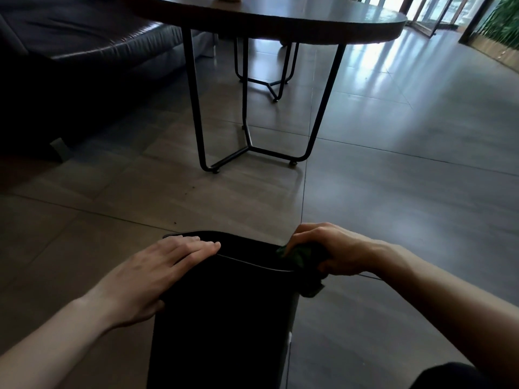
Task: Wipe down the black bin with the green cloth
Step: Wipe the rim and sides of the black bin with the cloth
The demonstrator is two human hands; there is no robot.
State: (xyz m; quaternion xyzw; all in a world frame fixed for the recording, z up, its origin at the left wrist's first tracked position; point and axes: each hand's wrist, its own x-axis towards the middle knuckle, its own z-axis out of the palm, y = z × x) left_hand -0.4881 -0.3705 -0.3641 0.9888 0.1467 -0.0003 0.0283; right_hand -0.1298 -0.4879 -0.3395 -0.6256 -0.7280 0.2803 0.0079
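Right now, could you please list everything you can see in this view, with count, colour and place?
black bin: one, black, on the floor directly in front, bottom centre.
green cloth: one, dark green, bunched at the bin's right rim.
table: one, dark top on thin black metal legs, standing beyond the bin.
sofa: one, dark leather, upper left.
floor: large grey-brown tiles, throughout.
plants: green foliage, far upper right corner.
left hand: one, bare, flat on the bin's left rim.
right hand: one, bare, closed around the cloth.
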